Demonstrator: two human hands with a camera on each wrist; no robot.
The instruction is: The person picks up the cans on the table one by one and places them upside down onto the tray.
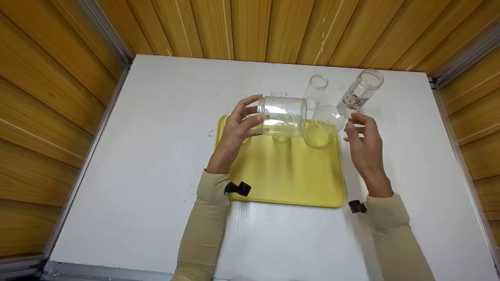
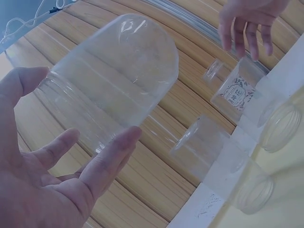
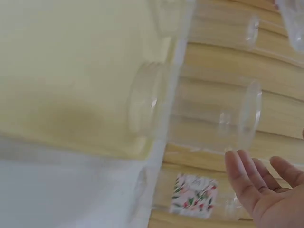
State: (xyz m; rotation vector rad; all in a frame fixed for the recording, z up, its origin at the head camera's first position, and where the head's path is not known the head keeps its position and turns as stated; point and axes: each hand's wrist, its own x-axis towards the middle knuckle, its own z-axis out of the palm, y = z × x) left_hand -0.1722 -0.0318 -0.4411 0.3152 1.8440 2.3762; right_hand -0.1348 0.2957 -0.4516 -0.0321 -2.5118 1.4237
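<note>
My left hand (image 1: 238, 127) holds a clear, wide jar (image 1: 284, 117) by its threaded neck, fingers and thumb around it. The jar lies on its side in the air above the yellow tray (image 1: 289, 175), its base toward the right. On the tray's back right corner another clear jar (image 1: 324, 127) stands mouth down. Close beside its base is my right hand (image 1: 365, 146), fingers loosely bent and nothing in them. Whether the fingertips (image 3: 232, 159) brush that jar cannot be told. In the left wrist view, a further upturned jar (image 2: 223, 164) stands on the tray, partly hidden in the head view.
Behind the tray stand a slim clear jar (image 1: 315, 91) and a tall jar with a flowered label (image 1: 360, 91), both mouth up. The white table (image 1: 156, 156) is bounded by wood-look walls (image 1: 250, 31) at the back and sides.
</note>
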